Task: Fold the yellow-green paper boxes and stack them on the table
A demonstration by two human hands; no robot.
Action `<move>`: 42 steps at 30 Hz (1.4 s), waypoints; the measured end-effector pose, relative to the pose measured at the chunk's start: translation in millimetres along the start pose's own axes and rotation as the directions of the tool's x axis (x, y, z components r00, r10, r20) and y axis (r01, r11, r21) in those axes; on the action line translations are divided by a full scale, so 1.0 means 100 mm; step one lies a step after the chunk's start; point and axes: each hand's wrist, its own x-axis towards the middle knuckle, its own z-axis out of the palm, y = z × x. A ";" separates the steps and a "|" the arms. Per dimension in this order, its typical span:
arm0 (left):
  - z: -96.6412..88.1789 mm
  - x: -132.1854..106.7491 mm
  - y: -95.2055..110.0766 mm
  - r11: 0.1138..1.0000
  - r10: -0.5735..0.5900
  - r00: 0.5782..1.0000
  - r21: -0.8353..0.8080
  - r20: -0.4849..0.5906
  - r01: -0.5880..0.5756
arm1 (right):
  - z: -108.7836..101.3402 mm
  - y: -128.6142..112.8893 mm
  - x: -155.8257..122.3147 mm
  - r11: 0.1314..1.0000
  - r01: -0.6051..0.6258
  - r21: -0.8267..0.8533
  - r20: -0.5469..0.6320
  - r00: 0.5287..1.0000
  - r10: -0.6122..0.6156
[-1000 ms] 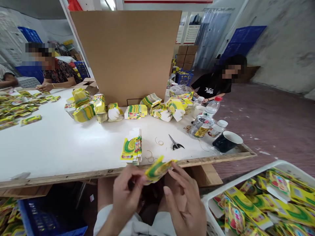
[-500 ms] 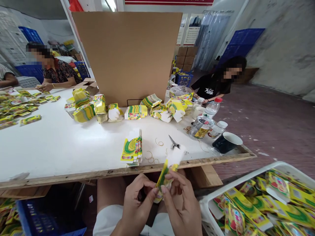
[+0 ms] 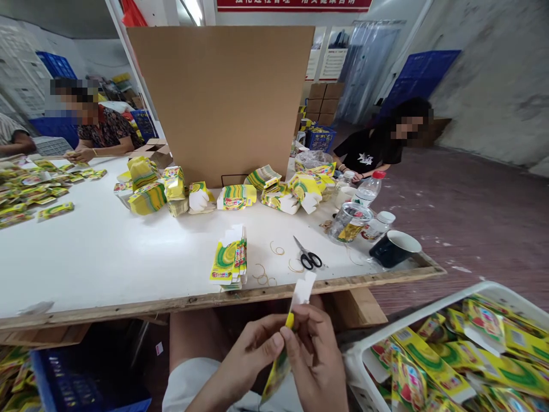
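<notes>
Over my lap, just off the table's front edge, both hands grip one yellow-green carton (image 3: 278, 366) with white end flaps pointing up and away. My left hand (image 3: 261, 349) pinches its left side between thumb and fingers. My right hand (image 3: 315, 349) holds the right side, its fingers partly behind the carton. Seen nearly edge-on, the carton looks narrow, and I cannot tell what is inside it. On the table ahead stands a stack of flat cartons (image 3: 229, 257). Scissors (image 3: 306, 254) with black handles lie beyond my hands, near some loose rubber bands (image 3: 262, 276).
A white basket (image 3: 358, 357) full of filled-looking packets and cartons stands at my right. At lower left is a blue crate (image 3: 47, 377). A cardboard sheet (image 3: 223, 103) rises behind bundled cartons (image 3: 148, 197). A dark mug (image 3: 394, 249) and bottles line the right edge. Two co-workers sit farther off.
The carton has turned more edge-on, its lower end now showing below my hands. Its flaps have dropped nearer me, uncovering the scissors' handles. My left hand has shifted slightly right.
</notes>
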 end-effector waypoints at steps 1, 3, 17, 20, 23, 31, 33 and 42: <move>0.00 0.01 -0.03 0.998 -0.027 0.998 -0.056 0.049 0.029 | 0.02 0.01 -0.03 0.999 -0.015 0.030 0.006 1.000 0.015; 0.01 0.02 -0.08 0.993 -0.047 0.995 -0.104 0.083 0.055 | 0.03 0.04 -0.06 0.998 -0.041 0.040 -0.010 0.999 0.041; -0.07 0.13 -0.18 0.992 0.085 0.966 0.114 -0.246 -0.059 | -0.12 0.28 0.02 0.979 -0.182 -0.086 0.028 0.982 0.185; -0.12 0.10 -0.15 0.986 0.092 0.975 0.152 -0.201 -0.062 | -0.18 0.29 0.06 0.985 -0.171 0.021 0.046 0.984 0.170; -0.19 0.08 -0.06 0.982 0.060 0.994 0.184 -0.089 -0.043 | -0.26 0.30 0.10 0.980 -0.179 0.082 0.181 0.970 0.162; -0.20 0.07 0.00 0.990 -0.138 0.990 -0.030 0.029 0.139 | -0.41 0.23 0.22 0.988 -0.148 -0.038 0.320 0.935 0.152; -0.18 0.08 -0.01 0.992 -0.125 0.992 -0.029 0.033 0.126 | -0.37 0.27 0.21 0.992 -0.129 -0.018 0.307 0.943 0.128; -0.19 0.12 -0.04 0.985 -0.059 0.998 0.161 -0.026 0.062 | -0.41 0.32 0.22 0.999 0.001 -0.042 0.172 0.985 0.006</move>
